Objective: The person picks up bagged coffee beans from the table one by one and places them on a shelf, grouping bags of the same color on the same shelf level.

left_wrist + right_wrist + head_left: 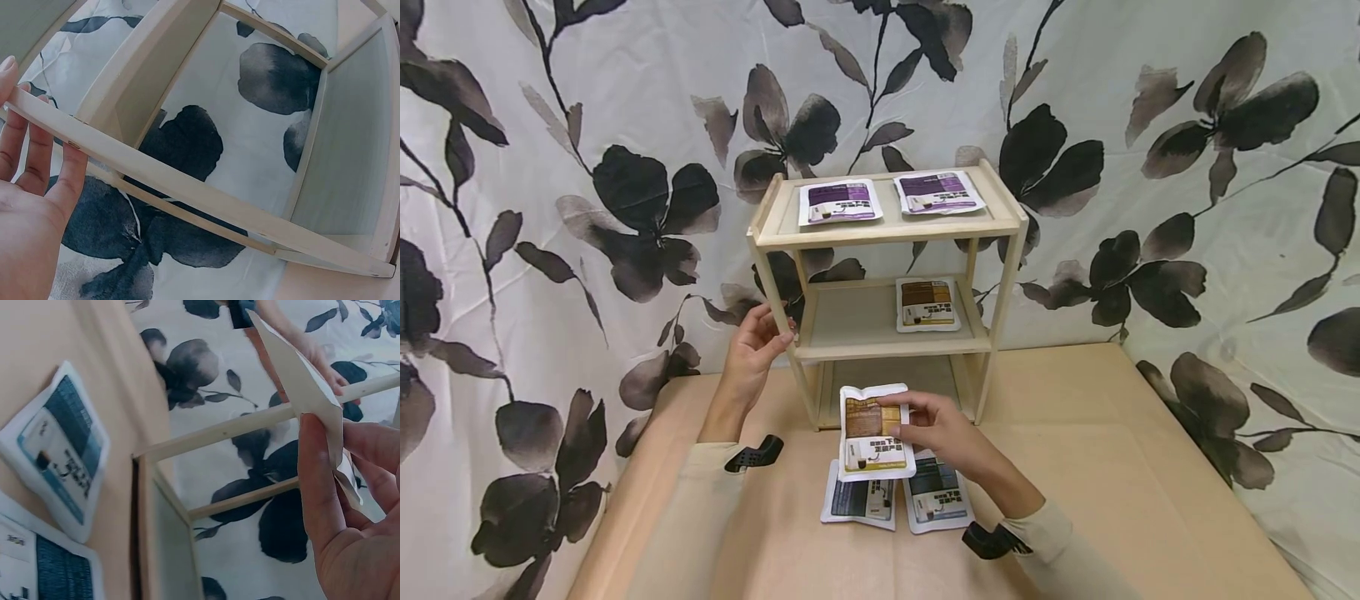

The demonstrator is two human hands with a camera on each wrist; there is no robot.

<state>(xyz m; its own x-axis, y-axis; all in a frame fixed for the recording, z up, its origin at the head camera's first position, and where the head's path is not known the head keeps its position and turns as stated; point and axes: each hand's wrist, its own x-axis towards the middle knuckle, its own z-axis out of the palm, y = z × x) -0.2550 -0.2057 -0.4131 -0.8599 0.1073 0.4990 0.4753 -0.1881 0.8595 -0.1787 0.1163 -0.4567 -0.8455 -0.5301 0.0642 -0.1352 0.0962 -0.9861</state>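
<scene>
My right hand (953, 435) pinches a white packet with a brown and yellow label (874, 433) between thumb and fingers, in front of the wooden shelf's bottom tier; the right wrist view shows this packet edge-on. My left hand (756, 343) grips the front left post (156, 169) of the shelf at about middle-tier height, thumb on one side and fingers on the other. Below the held packet, two blue-labelled packets lie on the table: a left one (857, 502), partly covered by it in the head view, and a right one (938, 500).
The three-tier wooden shelf (891, 238) stands against a flower-print cloth (647, 50). On its top tier lie two purple-labelled packets, a left one (840, 202) and a right one (938, 193). A brown-labelled packet (927, 305) rests at the middle tier's right side.
</scene>
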